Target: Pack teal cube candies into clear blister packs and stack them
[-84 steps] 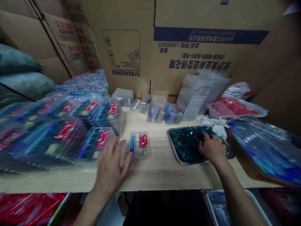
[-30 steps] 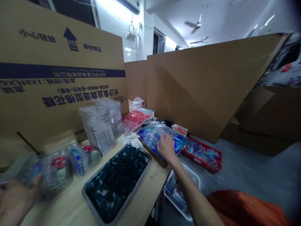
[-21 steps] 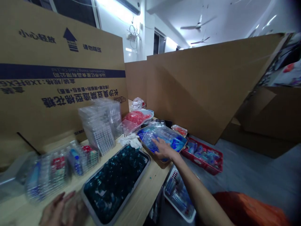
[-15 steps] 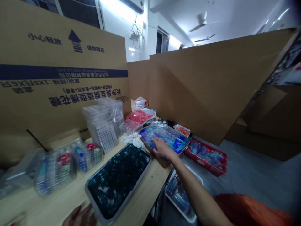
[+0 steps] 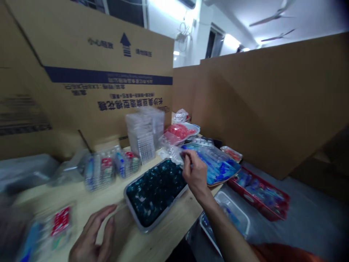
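Note:
My right hand pinches a clear plastic tray above the far right end of a grey-rimmed tray filled with dark teal pieces. Just behind that hand lies a pile of blue items under clear plastic. My left hand is at the front edge of the view, left of the teal tray, with thumb and fingers apart and nothing between them. Left of it, a clear pack with red and blue contents rests on the table.
Stacked clear trays and filled packs stand along the cardboard. Farther back is a bag of red pieces. A red basket and a white basket sit low on the right.
My right hand has come off the blue pile and lifted a clear plastic tray toward the teal tray. My left hand shows more fully, its fingers apart. The view has turned left.

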Available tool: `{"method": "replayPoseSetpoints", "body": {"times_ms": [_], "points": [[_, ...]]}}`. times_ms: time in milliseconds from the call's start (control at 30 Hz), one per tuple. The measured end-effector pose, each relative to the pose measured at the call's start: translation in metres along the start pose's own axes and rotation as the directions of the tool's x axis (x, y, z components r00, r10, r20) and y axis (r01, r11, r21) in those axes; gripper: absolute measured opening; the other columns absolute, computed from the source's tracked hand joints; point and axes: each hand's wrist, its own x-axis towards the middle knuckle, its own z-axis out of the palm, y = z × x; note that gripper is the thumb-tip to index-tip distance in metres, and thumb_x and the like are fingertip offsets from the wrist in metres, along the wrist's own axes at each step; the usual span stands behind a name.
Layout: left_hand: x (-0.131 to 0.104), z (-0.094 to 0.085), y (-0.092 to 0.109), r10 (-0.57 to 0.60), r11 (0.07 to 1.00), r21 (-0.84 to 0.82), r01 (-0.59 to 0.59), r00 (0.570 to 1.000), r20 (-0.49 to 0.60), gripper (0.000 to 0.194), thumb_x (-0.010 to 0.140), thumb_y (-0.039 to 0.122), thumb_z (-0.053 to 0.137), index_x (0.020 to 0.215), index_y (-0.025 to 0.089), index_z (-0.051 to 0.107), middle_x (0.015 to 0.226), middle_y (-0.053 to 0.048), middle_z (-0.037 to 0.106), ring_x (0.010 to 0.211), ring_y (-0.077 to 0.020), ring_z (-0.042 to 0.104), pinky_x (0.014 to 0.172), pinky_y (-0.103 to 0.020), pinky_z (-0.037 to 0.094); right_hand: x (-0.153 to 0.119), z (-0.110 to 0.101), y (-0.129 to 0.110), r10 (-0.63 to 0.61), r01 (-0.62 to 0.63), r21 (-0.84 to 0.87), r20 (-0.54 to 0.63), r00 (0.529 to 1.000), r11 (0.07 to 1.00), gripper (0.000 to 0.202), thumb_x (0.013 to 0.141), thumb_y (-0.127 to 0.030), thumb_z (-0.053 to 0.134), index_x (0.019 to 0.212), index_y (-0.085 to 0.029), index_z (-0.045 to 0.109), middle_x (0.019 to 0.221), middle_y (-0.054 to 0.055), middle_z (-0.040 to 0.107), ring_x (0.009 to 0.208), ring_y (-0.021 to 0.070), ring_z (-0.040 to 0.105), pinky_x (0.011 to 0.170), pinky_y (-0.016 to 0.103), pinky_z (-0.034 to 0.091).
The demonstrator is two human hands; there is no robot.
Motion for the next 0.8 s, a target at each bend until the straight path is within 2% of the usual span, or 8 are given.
{"method": "replayPoseSetpoints", "body": {"times_ms": [100,167,233,300,367,533,700,800], "points": [[0.011,-0.014,0.040,-0.122,0.980,-0.156,0.125,0.992,0.027,0.061,0.083,0.048,0.062,0.138,0.028,0.048,0.125,-0.009,0.065,0.107,-0.0261,0.064,0.046,-0.021,0.045,-0.023,0.017,-0.042,0.125,-0.223,0.402,0.257,0.958,0.888,0.020,0.097,-0.032,0.042,0.107,-0.022,0.057,0.083,0.003,0.069,0.072,0.0172,0.066,0.065,0.028,0.049],[0.014,-0.013,0.048,-0.168,0.933,-0.307,0.186,0.982,0.084,0.076,0.081,0.044,0.066,0.147,0.026,0.034,0.125,-0.011,0.065,0.105,-0.0242,0.064,0.057,-0.023,0.049,-0.045,0.040,-0.058,0.134,-0.426,0.481,0.528,0.838,0.766,0.022,0.095,-0.037,0.044,0.105,-0.022,0.057,0.073,0.001,0.067,0.060,0.0165,0.063,0.055,0.026,0.046],[0.007,-0.007,0.036,-0.255,0.859,-0.420,0.292,0.956,0.143,0.076,0.082,0.041,0.066,0.148,0.023,0.033,0.106,-0.008,0.070,0.086,-0.0187,0.066,0.064,-0.026,0.050,-0.067,0.063,-0.064,0.088,-0.513,0.402,0.717,0.692,0.759,0.026,0.095,-0.035,0.041,0.108,-0.021,0.057,0.071,0.001,0.067,0.058,0.0169,0.062,0.054,0.026,0.046],[-0.009,-0.001,0.010,-0.365,0.799,-0.452,0.396,0.918,0.158,0.075,0.082,0.040,0.065,0.147,0.018,0.032,0.085,-0.003,0.068,0.071,-0.0159,0.063,0.064,-0.027,0.049,-0.086,0.079,-0.061,0.073,-0.379,0.226,0.772,0.631,0.897,0.032,0.093,-0.027,0.041,0.120,-0.019,0.056,0.084,0.006,0.070,0.071,0.0198,0.064,0.065,0.031,0.049],[-0.031,0.003,-0.019,-0.451,0.814,-0.352,0.462,0.885,0.117,0.073,0.082,0.036,0.062,0.146,0.015,0.034,0.079,-0.001,0.065,0.069,-0.0170,0.062,0.067,-0.030,0.051,-0.096,0.087,-0.052,0.098,-0.090,-0.052,0.746,0.658,0.995,0.046,0.088,-0.020,0.046,0.134,-0.016,0.049,0.113,0.016,0.065,0.097,0.0267,0.062,0.082,0.039,0.048],[-0.074,0.007,-0.048,-0.309,0.904,0.305,0.299,0.951,-0.015,0.051,0.087,0.029,0.054,0.135,0.011,0.053,0.136,-0.023,0.052,0.125,-0.0350,0.051,0.101,-0.052,0.043,-0.096,0.090,-0.034,0.182,0.344,-0.456,0.780,0.598,0.821,0.054,0.083,-0.017,0.054,0.136,-0.017,0.050,0.130,0.022,0.049,0.117,0.0383,0.046,0.090,0.048,0.040],[-0.085,0.019,-0.036,-0.168,0.911,0.413,-0.003,0.911,0.376,0.051,0.095,0.037,0.046,0.143,0.020,0.047,0.153,-0.014,0.043,0.145,-0.0346,0.030,0.112,-0.054,0.033,-0.084,0.099,-0.021,0.163,0.359,-0.437,0.791,0.590,0.824,0.032,0.084,-0.019,0.054,0.115,-0.017,0.059,0.114,0.016,0.055,0.105,0.0312,0.052,0.086,0.041,0.040],[-0.086,0.019,-0.041,-0.197,0.917,0.400,0.011,0.882,0.427,0.053,0.096,0.036,0.043,0.147,0.019,0.042,0.154,-0.015,0.041,0.147,-0.0342,0.026,0.113,-0.055,0.032,-0.074,0.100,0.000,0.147,0.186,-0.364,0.717,0.681,0.912,0.025,0.086,-0.021,0.053,0.109,-0.018,0.061,0.108,0.013,0.058,0.097,0.0255,0.056,0.085,0.036,0.041]]}}
